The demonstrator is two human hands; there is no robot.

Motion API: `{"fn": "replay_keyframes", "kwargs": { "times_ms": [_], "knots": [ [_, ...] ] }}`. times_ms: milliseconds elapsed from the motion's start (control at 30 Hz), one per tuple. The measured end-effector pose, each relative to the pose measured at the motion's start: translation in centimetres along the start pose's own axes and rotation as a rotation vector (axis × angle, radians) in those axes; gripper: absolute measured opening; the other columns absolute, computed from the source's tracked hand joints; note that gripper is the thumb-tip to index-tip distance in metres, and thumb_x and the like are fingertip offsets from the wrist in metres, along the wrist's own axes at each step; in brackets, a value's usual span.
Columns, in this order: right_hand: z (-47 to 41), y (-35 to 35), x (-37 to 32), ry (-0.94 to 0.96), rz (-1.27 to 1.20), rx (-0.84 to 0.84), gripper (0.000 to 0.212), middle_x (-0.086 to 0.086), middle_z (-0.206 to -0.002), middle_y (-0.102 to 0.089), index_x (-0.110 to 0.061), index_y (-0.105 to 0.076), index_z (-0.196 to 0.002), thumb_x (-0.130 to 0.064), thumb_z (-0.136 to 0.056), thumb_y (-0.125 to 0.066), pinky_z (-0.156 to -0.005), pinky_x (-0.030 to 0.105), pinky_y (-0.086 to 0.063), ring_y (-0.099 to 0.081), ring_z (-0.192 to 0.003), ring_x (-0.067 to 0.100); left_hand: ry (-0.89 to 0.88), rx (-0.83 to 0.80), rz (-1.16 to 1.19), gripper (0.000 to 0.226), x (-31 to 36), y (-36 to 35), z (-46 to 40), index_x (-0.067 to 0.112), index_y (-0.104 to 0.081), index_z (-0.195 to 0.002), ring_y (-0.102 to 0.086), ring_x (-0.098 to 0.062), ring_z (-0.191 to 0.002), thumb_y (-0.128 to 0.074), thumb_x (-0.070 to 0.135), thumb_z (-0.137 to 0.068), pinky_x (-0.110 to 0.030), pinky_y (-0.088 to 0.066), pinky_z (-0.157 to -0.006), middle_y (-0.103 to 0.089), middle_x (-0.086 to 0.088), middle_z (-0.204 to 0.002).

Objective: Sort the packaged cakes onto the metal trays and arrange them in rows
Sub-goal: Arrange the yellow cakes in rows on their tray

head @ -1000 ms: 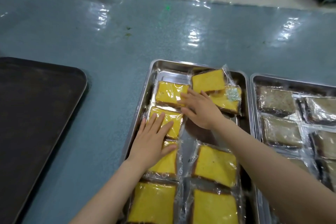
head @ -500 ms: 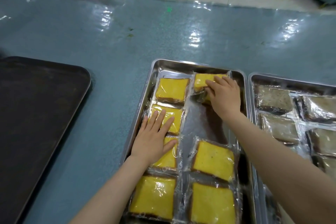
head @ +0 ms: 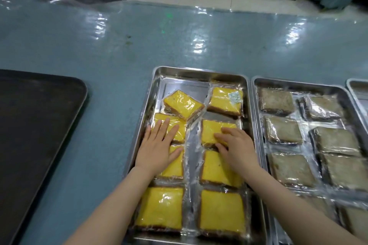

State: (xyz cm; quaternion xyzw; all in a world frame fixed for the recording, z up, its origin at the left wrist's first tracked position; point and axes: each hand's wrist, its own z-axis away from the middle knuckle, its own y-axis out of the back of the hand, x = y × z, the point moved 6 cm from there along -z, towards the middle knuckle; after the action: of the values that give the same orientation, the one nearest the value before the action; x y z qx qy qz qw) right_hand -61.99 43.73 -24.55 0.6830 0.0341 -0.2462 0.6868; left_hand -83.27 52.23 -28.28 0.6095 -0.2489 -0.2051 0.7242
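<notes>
A steel tray (head: 201, 74) in front of me holds several yellow packaged cakes in two columns. My left hand (head: 159, 146) lies flat, fingers spread, on the second and third cakes of the left column. My right hand (head: 236, 146) rests on the second yellow cake (head: 212, 130) of the right column, fingers on its wrapper. The top left cake (head: 183, 104) lies askew, overlapping the one below. The top right cake (head: 226, 99) carries a small sachet. A second steel tray (head: 298, 83) to the right holds brown packaged cakes (head: 284, 129) in rows.
A large dark tray (head: 39, 115) sits on the left of the blue plastic-covered table (head: 119, 45). The corner of a third steel tray (head: 358, 87) shows at the far right edge. Tiled floor lies beyond the table.
My right hand has come back from the top right of the tray, drawing one yellow cake down into the second slot. The top left cake has turned askew. My left hand stays put.
</notes>
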Motion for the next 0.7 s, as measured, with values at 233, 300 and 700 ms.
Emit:
{"fn": "replay_keyframes", "kwargs": {
  "times_ms": [233,300,700],
  "knots": [
    [-2.4,1.1,-0.8,0.028,0.01,0.034,0.04,0.0,-0.132,-0.055,-0.023,-0.063,-0.122,-0.042,-0.087,-0.062,-0.109,0.037,-0.024,-0.043,-0.127,0.021,0.021,0.013,0.229,0.075,-0.1,1.6,-0.2,0.032,-0.008,-0.15,0.006,-0.017,-0.145,-0.033,0.065,-0.088,-0.042,0.001,-0.117,-0.002,0.003,-0.158],
    [-3.6,1.9,-1.1,0.051,-0.05,0.099,0.038,0.002,-0.134,-0.053,-0.02,-0.062,-0.124,-0.036,-0.089,-0.06,-0.109,0.035,-0.026,-0.041,-0.128,0.021,0.044,0.138,0.299,0.069,-0.1,3.2,-0.6,0.03,-0.018,-0.149,-0.008,-0.018,-0.144,-0.045,0.052,-0.09,-0.039,-0.008,-0.117,-0.016,0.003,-0.157],
    [-12.0,1.7,2.0,-0.001,0.272,-0.056,0.049,0.003,-0.146,-0.041,-0.022,-0.048,-0.132,-0.036,-0.087,-0.064,-0.108,0.042,-0.033,-0.031,-0.135,0.026,0.065,-0.187,0.058,0.067,0.7,2.9,-9.7,0.036,-0.002,-0.15,0.006,-0.029,-0.145,-0.016,0.065,-0.091,-0.052,0.001,-0.114,0.006,-0.002,-0.159]
  ]
}}
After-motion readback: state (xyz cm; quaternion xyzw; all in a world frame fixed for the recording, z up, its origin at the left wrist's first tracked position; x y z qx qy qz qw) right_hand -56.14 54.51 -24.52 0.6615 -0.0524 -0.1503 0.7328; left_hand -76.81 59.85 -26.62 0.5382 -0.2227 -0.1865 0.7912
